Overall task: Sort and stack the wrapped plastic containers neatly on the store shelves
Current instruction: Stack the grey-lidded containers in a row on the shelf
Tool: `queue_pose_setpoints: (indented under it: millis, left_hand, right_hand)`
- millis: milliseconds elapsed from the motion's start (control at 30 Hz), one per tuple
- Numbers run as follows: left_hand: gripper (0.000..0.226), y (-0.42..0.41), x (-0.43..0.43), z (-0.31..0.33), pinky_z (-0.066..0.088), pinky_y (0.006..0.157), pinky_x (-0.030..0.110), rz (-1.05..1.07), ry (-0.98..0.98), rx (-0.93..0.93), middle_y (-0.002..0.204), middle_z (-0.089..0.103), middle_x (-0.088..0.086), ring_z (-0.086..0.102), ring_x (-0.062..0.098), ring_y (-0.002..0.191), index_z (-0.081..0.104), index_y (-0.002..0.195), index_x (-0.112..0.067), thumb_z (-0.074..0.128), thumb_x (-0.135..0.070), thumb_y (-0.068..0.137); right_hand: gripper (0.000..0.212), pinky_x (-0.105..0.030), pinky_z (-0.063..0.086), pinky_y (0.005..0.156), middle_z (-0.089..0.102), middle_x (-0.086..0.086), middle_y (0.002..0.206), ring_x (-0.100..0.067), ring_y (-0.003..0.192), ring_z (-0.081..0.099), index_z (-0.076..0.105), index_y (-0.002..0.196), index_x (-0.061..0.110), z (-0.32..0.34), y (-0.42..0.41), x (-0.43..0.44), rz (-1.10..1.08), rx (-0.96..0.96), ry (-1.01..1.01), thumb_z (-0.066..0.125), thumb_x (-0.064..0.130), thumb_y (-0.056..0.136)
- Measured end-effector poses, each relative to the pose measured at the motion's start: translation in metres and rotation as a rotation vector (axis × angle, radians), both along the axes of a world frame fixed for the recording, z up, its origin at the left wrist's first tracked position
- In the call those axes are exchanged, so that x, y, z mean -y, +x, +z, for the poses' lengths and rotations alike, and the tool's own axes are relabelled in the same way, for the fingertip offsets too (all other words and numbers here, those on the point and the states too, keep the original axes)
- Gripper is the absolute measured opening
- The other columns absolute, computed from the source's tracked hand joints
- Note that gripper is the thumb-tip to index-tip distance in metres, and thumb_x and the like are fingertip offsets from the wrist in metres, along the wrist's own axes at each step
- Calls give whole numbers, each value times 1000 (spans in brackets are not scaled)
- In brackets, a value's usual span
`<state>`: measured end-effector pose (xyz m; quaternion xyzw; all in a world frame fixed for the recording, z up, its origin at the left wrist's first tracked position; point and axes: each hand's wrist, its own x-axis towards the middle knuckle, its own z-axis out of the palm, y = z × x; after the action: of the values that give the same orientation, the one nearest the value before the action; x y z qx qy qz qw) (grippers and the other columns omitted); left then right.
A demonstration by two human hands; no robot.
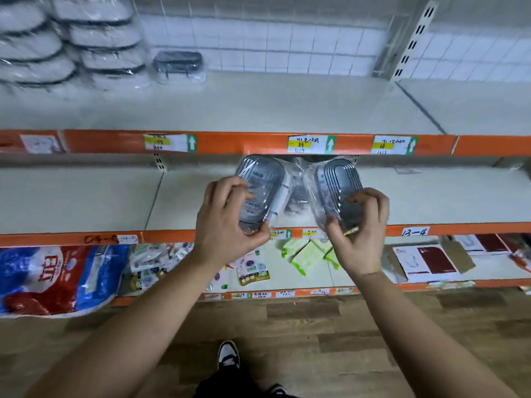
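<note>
I hold two grey oval containers in clear plastic wrap, one in each hand, in front of the middle shelf (86, 196). My left hand (227, 222) grips the left container (260, 182) from its near end. My right hand (360, 228) pinches the right container (337, 185) at its near end. Between them, further back on the shelf, lies another wrapped container (297, 201), partly hidden. On the upper shelf (273, 107) one dark wrapped container (178, 66) stands alone beside two stacks of white wrapped containers (106, 41).
Orange shelf edges carry price labels (311, 144). The lowest shelf holds a red and blue bag (54, 280), small packets (253, 271), green items (306, 254) and boxed goods (425, 259). A slotted upright (413, 41) divides the upper bay. Wood floor and my shoe (228, 356) lie below.
</note>
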<state>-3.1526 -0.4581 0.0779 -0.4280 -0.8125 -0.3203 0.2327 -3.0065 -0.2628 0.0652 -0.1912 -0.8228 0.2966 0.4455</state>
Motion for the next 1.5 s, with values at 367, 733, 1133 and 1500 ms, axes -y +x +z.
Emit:
queue_pose_setpoints:
  millis: [367,733,1133,1500]
  left_hand:
    - [86,-97,34,85,48,98,39,89,-184,200,132,45,9,53,27,118,55,134,-9,49,-60,64]
    - [59,-188,40,103,46,89,36,104,-371,140,123,67,7,59,34,107,64,122,-12,33,-32,77]
    - [46,-274,14,84,33,102,32,212,-376,149,135,54,7,48,27,122,51,128,-11,55,-44,97]
    - [42,-320,6,83,23,113,33,158,-426,129,140,49,8,41,26,133,47,131,-9,52,-36,100]
  right_hand:
    - [41,-38,42,95,58,-8,112,-31,106,54,65,108,11,81,-102,-19,143,196,220,57,39,78]
    - [31,-44,31,112,71,-8,114,-28,107,64,70,111,8,96,-211,-36,283,499,202,74,12,81]
    - [20,-32,38,89,61,6,97,-29,103,52,63,89,22,91,-247,-34,177,447,114,79,31,79]
    - [43,-32,34,84,50,6,97,-33,98,52,58,93,20,87,-264,-28,135,452,154,61,57,72]
